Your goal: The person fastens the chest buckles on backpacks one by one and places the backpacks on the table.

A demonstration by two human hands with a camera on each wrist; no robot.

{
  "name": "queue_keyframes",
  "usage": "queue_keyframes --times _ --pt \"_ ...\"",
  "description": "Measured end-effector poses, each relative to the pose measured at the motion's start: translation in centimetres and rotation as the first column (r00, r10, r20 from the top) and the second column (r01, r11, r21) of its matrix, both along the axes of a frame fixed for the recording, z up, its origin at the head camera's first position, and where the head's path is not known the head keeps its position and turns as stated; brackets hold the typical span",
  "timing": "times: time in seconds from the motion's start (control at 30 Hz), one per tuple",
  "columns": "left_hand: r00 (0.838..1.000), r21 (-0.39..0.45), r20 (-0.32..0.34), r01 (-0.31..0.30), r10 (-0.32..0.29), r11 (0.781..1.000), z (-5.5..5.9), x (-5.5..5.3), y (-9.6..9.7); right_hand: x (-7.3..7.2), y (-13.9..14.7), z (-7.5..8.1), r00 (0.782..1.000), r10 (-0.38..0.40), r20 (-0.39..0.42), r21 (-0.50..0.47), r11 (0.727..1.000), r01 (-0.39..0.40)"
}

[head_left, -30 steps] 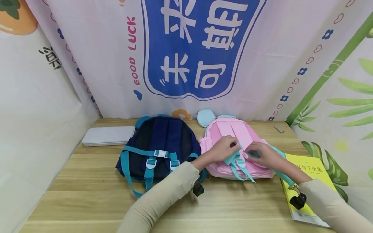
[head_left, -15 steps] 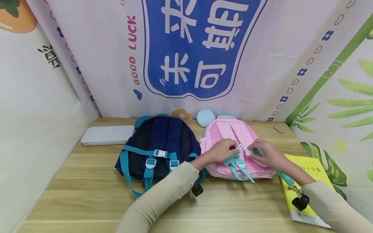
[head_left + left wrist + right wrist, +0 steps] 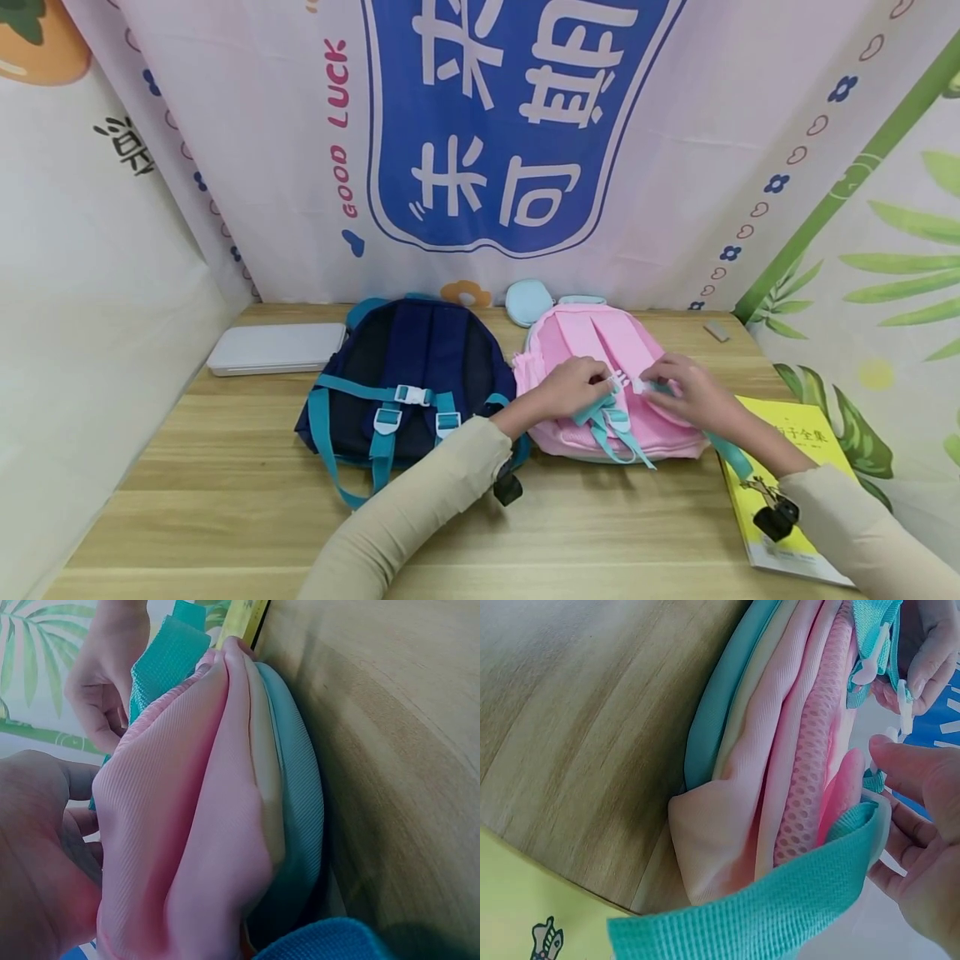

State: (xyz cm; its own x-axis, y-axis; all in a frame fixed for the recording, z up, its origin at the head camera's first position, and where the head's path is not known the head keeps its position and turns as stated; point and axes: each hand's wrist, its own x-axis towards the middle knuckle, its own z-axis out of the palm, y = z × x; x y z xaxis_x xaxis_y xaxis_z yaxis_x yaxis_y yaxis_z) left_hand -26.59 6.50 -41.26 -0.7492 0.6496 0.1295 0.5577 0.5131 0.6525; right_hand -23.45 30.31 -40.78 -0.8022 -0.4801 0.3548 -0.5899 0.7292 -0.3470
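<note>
A pink backpack [image 3: 558, 358] with turquoise straps lies with its padded straps side up. Over its middle, my left hand [image 3: 573, 387] pinches the white slotted half of a strap buckle [image 3: 618, 381]. My right hand [image 3: 690, 396] holds the other white buckle half [image 3: 640, 386] between thumb and fingers, a small gap away. In the right wrist view the two halves face each other, and a turquoise strap [image 3: 750, 922] runs below my right hand [image 3: 922, 825]. The left wrist view shows the bag's pink side [image 3: 187, 810], which hides my left fingertips.
Left of the pink bag lies a navy backpack [image 3: 408, 350], its white chest buckle [image 3: 413, 395] fastened. A pale flat case [image 3: 277, 348] is at the back left. A yellow book [image 3: 787, 533] lies under my right forearm; a small grey block [image 3: 716, 331] sits behind.
My right hand has shifted slightly up and right, bringing its buckle half level with the left one. The left hand has barely moved, and its slotted half shows more clearly.
</note>
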Motion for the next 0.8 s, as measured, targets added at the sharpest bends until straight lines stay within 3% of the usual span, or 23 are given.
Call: queue_keyframes --times 0.8 --pt "1.000 -0.011 -0.006 0.004 -0.004 1.000 -0.30 0.00 -0.01 0.02 -0.26 0.15 0.999 -0.042 0.034 0.045 0.998 0.041"
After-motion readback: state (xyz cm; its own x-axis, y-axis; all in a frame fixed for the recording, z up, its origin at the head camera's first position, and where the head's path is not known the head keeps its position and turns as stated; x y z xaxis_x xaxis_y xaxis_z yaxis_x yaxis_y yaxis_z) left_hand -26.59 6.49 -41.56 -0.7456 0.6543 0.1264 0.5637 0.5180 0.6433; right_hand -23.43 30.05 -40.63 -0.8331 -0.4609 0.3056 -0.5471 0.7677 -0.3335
